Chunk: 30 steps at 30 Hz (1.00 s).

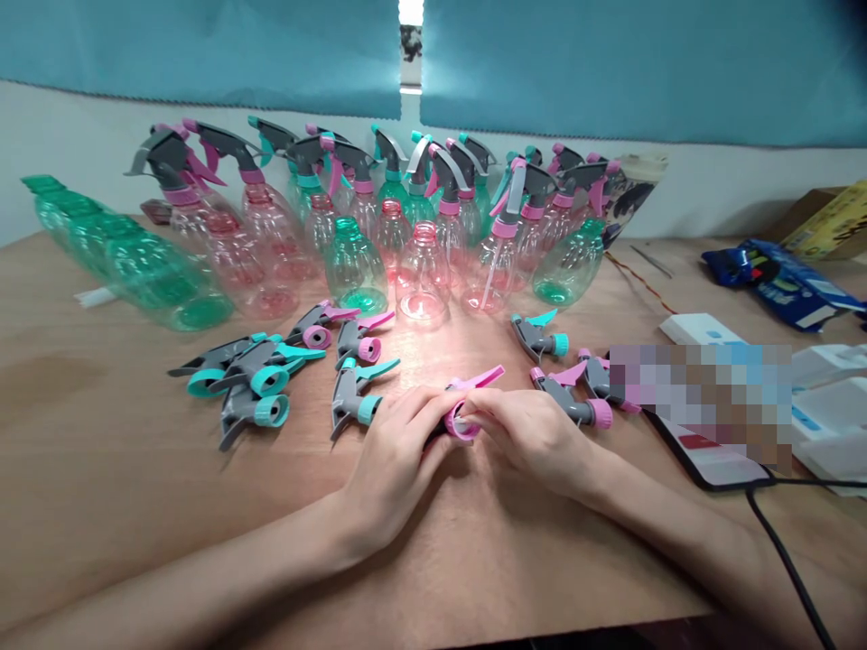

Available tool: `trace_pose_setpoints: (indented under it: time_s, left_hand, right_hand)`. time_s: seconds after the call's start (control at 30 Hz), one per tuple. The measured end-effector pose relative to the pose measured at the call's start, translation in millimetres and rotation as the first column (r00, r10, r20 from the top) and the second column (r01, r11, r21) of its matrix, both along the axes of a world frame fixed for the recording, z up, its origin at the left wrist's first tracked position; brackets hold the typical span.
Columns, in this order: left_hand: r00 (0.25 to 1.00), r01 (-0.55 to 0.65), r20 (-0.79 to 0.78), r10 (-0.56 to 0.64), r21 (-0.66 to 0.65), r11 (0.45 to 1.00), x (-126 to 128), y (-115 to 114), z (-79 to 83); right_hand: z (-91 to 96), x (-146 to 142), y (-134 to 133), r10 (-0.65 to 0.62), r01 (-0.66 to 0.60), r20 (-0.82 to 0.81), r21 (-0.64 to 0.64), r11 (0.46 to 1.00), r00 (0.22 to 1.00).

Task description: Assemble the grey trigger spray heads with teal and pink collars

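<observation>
My left hand [399,460] is closed around a grey trigger spray head [463,422] with a pink collar and a pink trigger. The collar's open end faces me. At that opening, my right hand [532,438] has its fingertips pinched together; a small pale bit shows there, too small to name. Left of my hands lie several loose spray heads, one with a teal collar [369,410] nearest. More loose heads lie to the right, including one with a pink collar [600,413]. Behind them stand uncapped bottles, a pink one [423,280] and a green one [355,271] among them.
Several bottles with spray heads fitted, such as a pink one [498,262], stand along the back wall. Green bottles [153,271] fill the left. On the right are a phone-like device [724,465], partly pixelated, a black cable [789,551], white boxes [840,406] and a blue packet [789,284].
</observation>
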<state>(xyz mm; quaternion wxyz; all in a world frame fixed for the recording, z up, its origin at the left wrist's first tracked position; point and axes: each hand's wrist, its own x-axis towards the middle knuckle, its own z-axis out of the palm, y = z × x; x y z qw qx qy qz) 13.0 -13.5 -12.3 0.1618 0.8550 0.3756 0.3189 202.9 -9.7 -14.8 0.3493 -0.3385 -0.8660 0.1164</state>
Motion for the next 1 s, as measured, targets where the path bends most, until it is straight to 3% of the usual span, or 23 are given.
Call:
trace_pose_setpoints:
  time_s: [0.23, 0.43, 0.63, 0.8, 0.87, 1.0]
  left_hand:
    - [0.999, 0.004, 0.034, 0.0, -0.106, 0.994, 0.7, 0.9, 2.3]
    - [0.991, -0.051, 0.11, 0.071, -0.175, 0.983, 4.1, 4.0, 3.4]
    - [0.984, -0.051, 0.151, 0.089, -0.241, 0.969, 5.2, 3.1, 5.2]
    - [0.957, -0.103, 0.254, 0.138, -0.149, 0.984, 1.8, 1.9, 4.9]
    - [0.952, -0.106, 0.273, 0.137, -0.127, 0.986, 1.1, 2.0, 3.9]
    - [0.95, -0.121, 0.272, 0.151, -0.123, 0.985, 1.1, 1.9, 2.1]
  right_hand:
    - [-5.3, -0.9, 1.1, -0.02, 0.02, -0.062, 0.0, 1.0, 0.998]
    - [9.0, 1.5, -8.3, -0.126, 0.145, -0.139, 0.135, 0.98, 0.982]
    - [10.5, 17.6, 4.6, -0.468, 0.488, -0.139, 0.229, 0.843, 0.873]
    - [-1.4, 22.5, 22.8, -0.594, 0.554, 0.055, 0.302, 0.776, 0.803]
    - [-5.1, 19.1, 21.5, -0.571, 0.508, 0.21, 0.288, 0.812, 0.794]
    - [-5.2, 10.8, 11.0, -0.278, 0.268, 0.37, 0.079, 0.96, 0.886]
